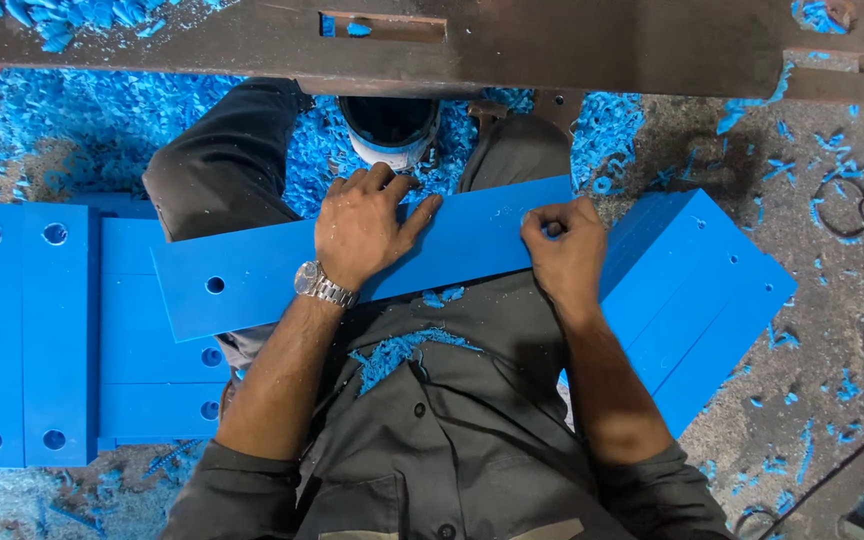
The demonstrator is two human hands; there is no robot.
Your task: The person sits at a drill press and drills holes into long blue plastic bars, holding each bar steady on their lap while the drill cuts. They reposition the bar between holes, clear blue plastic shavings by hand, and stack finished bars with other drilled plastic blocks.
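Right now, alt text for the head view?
A seated person holds a long blue plastic board across their lap, left hand flat on it, right hand pinching its top edge. Stacks of blue boards lie either side, blue shavings covering the floor.

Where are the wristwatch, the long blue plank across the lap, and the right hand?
wristwatch [324, 286]: head view, on its metal band.
long blue plank [252, 275]: head view, left flat face.
right hand [564, 250]: head view, back of hand.

The grey floor [832, 330] carries blue plastic shavings [82, 130] and stacked blue plates [22, 340].
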